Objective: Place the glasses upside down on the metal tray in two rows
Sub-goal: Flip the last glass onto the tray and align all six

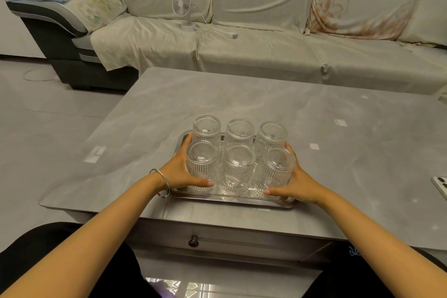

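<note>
Six ribbed glasses are standing upside down on the tray (232, 201), three in a far row and three in a near row. The far row is made of the far-left glass (206, 129), the far-middle glass (240, 132) and the far-right glass (272, 136). The near row is made of the near-left glass (202, 167), the near-middle glass (238, 170) and the near-right glass (275, 172). Glasses within each row are sitting just beside one another, and whether they are touching is not clear.

The tray is lying on the table (338, 128), near the table's front edge and toward its left half.

The left hand (179, 169) is cupping the left end of the tray, its thumb lying along the base of the near-left glass and its fingers reaching up beside the far-left glass. A bracelet (160, 182) is hanging on that wrist. The right hand (297, 181) is wrapping the right end of the tray, thumb pointing inward at the tray's front rim beside the near-right glass, fingers curling behind that glass. Whether each hand is gripping the tray itself or only pressing on the glasses cannot be told.

Beyond the tray, a fan (185, 11) is standing on the sofa (266, 2). Below the tray, a knob (193, 241) is showing on the table's drawer front.
</note>
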